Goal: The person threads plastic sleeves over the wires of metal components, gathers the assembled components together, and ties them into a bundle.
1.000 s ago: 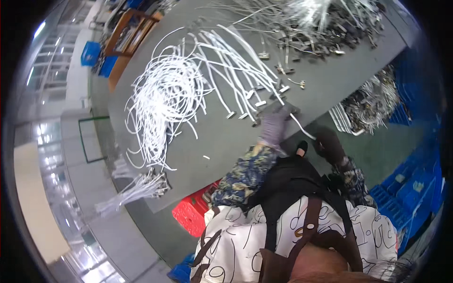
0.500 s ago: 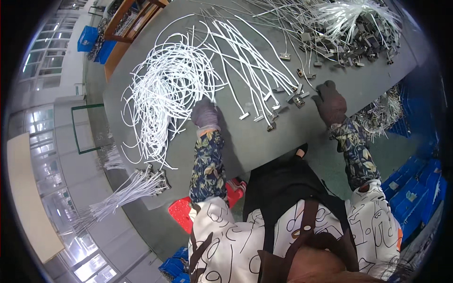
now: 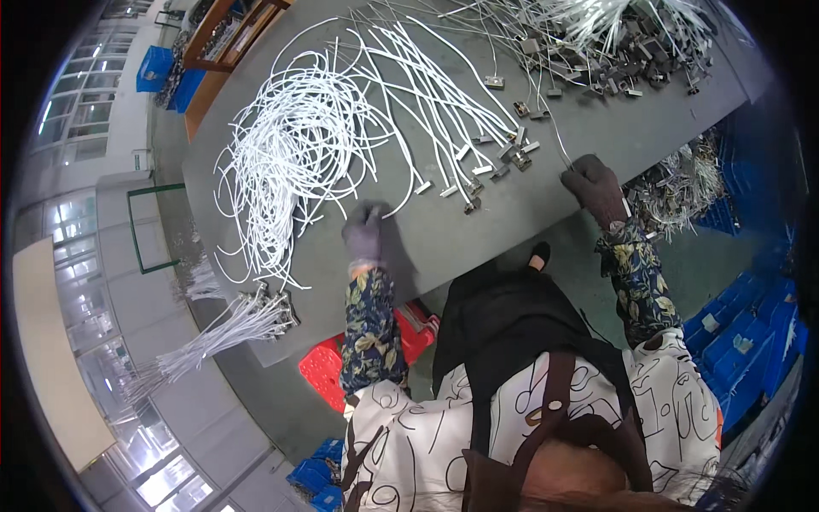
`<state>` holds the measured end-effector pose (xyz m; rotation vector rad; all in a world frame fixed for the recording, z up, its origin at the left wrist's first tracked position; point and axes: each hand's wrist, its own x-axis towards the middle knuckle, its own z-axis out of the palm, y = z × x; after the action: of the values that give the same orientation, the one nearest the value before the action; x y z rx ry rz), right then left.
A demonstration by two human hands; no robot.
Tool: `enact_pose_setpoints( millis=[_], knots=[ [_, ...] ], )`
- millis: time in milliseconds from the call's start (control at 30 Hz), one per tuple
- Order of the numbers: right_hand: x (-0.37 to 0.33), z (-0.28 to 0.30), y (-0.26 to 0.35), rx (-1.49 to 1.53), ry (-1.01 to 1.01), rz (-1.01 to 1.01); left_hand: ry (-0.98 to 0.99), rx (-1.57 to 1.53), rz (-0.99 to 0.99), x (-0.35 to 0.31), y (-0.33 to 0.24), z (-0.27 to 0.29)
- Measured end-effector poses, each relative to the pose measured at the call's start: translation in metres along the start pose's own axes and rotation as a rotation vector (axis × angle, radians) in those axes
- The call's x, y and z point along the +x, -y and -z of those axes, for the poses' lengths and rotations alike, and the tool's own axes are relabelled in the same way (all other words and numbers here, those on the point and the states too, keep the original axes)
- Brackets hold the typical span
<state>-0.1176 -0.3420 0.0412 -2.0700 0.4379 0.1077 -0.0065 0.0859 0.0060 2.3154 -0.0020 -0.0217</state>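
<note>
White cables (image 3: 324,136) — gloved hands (image 3: 365,232) outstretched, apart

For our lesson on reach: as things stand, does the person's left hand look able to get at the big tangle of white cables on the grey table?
Probably yes: the left hand rests beside the white cables, nothing between them.

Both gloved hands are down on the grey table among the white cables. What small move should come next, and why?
Probably draw the right hand back toward the body, pulling out the single thin white cable it pinches at the table edge. That cable runs up into the tangled pile of metal-ended cables, while the left hand lies on the grey table beside the loose white cable coil, seemingly steadying it.
</note>
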Motion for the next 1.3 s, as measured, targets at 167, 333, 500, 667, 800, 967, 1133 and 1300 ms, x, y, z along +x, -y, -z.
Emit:
enact_pose_setpoints(
  millis=[167, 333, 500, 667, 800, 967, 1133, 1300],
  knots=[
    [0.018, -0.002, -0.047, -0.263, -0.179, 0.607, -0.014, 0.498, -0.239, -0.038, -0.034, -0.017],
    [0.006, 0.003, -0.055, -0.305, 0.097, 0.655, -0.036, 0.491, -0.228, -0.036, -0.01, -0.016],
    [-0.026, 0.005, -0.054, -0.32, -0.077, 0.935, -0.036, 0.615, -0.576, -0.009, 0.021, -0.012],
    [-0.071, 0.002, -0.05, 0.17, 0.221, 0.305, 0.26, 0.243, 0.113, -0.025, 0.006, -0.024],
    [-0.112, 0.012, -0.044, 0.615, 0.377, 0.117, 0.345, -0.325, -0.048, -0.066, -0.098, -0.077],
    [-0.148, 0.019, -0.018, 0.018, 0.203, 0.606, 0.374, -0.659, -0.168, -0.081, -0.219, -0.142],
    [-0.244, 0.003, -0.113, -0.451, 0.359, 0.498, 0.448, -1.379, 0.629, -0.074, -0.245, -0.19],
    [-0.305, 0.022, -0.162, -0.114, 0.4, -0.479, 0.415, -1.452, 0.553, -0.029, -0.208, -0.201]
  ],
)
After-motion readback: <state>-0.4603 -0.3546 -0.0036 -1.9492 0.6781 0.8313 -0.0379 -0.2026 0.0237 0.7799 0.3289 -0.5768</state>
